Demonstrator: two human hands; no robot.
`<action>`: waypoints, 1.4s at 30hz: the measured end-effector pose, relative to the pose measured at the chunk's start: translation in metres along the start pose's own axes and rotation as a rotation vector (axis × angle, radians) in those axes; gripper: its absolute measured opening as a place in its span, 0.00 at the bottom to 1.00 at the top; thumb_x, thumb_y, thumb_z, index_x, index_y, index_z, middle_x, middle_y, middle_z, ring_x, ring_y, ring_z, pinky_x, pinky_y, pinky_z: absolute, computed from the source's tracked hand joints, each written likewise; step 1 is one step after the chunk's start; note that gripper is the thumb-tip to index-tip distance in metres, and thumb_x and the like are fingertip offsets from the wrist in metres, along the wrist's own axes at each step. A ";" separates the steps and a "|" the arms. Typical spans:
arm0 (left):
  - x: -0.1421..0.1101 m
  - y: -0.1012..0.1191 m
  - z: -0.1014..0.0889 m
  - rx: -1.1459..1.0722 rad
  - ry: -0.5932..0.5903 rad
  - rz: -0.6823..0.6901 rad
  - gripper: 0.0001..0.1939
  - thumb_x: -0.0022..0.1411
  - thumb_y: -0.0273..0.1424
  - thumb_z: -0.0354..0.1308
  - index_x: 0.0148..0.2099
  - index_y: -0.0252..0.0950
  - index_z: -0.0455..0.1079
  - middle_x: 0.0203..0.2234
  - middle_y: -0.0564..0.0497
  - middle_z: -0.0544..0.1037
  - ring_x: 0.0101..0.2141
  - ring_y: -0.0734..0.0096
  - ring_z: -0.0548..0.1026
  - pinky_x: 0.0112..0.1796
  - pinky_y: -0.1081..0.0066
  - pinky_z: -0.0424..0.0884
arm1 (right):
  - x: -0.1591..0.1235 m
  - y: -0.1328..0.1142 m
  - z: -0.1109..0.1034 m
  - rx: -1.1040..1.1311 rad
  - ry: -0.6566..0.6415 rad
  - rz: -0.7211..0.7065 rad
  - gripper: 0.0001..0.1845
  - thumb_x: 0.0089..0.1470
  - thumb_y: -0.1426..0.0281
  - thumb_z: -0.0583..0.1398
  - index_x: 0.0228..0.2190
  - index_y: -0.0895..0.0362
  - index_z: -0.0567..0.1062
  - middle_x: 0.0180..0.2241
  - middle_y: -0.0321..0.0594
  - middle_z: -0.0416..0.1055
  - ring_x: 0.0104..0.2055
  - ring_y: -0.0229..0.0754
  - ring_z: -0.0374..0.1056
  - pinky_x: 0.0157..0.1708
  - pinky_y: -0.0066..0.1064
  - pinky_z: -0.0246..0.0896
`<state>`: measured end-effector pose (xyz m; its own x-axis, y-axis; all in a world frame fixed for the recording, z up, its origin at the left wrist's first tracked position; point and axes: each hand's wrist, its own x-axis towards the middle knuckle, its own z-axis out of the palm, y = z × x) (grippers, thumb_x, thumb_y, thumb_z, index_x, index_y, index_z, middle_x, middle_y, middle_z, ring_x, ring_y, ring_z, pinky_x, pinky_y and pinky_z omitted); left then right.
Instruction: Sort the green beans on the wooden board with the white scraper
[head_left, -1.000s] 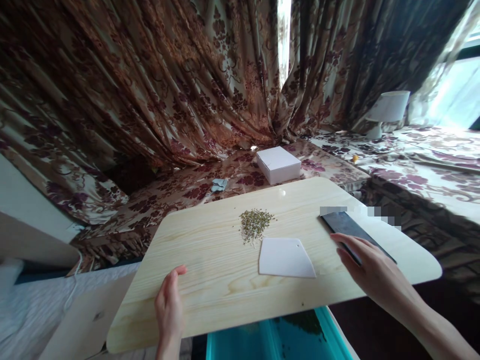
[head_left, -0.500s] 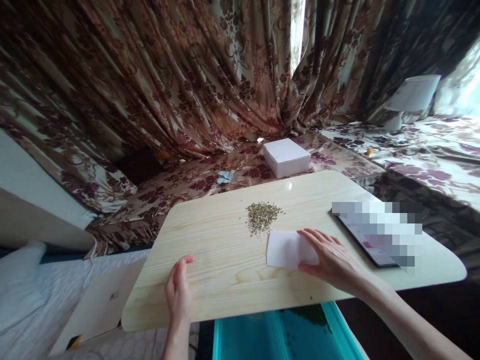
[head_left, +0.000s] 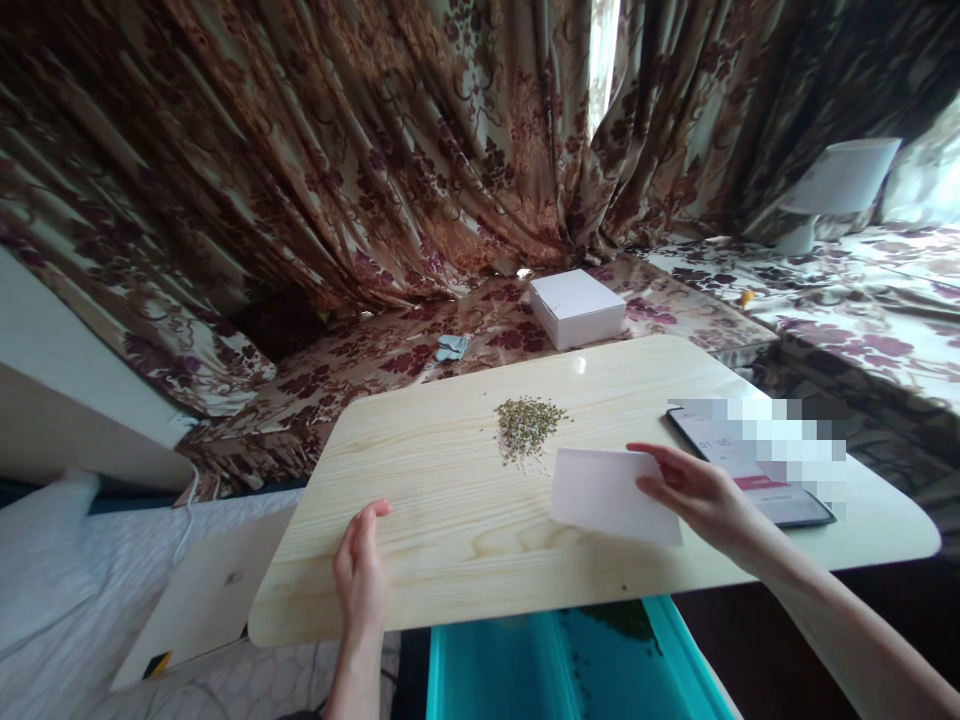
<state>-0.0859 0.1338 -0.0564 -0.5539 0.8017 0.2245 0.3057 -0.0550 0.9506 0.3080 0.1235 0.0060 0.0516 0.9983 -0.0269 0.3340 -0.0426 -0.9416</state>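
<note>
My right hand (head_left: 694, 490) pinches a white paper card (head_left: 611, 495) by its right end, the card tilted up on edge over the wooden tabletop. Just beyond the card's far left corner lies a loose pile of small green-brown beans or seeds (head_left: 529, 428), with a few grains scattered around it. My left hand (head_left: 364, 565) rests at the near left part of the table, turned on its side, thumb out and fingers loosely apart, holding nothing. Below the near table edge sits a turquoise bin (head_left: 495, 670) with two compartments; dark green grains lie in the right one.
A phone or tablet (head_left: 750, 470), partly pixelated, lies on the table's right (head_left: 885, 530). Behind the table are a white box (head_left: 577, 310) and a folded pale blue cloth (head_left: 451, 347). A lamp (head_left: 844, 180) stands far right. A flat laptop-like panel (head_left: 202, 590) lies at left.
My right hand has lifted the card from lying flat to a tilt and shifted it right, its fingers now pinching the end. My left hand has barely moved.
</note>
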 end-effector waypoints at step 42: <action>-0.002 0.006 0.000 0.001 -0.032 0.001 0.23 0.60 0.51 0.52 0.37 0.36 0.74 0.38 0.47 0.78 0.44 0.58 0.73 0.49 0.63 0.65 | 0.032 0.006 0.019 0.119 0.394 0.011 0.15 0.41 0.61 0.64 0.33 0.54 0.76 0.34 0.42 0.80 0.37 0.49 0.76 0.36 0.35 0.72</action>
<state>-0.0832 0.1315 -0.0512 -0.5285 0.8204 0.2182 0.3071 -0.0548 0.9501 0.2941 0.1556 -0.0068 0.4186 0.9054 0.0714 0.2214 -0.0254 -0.9749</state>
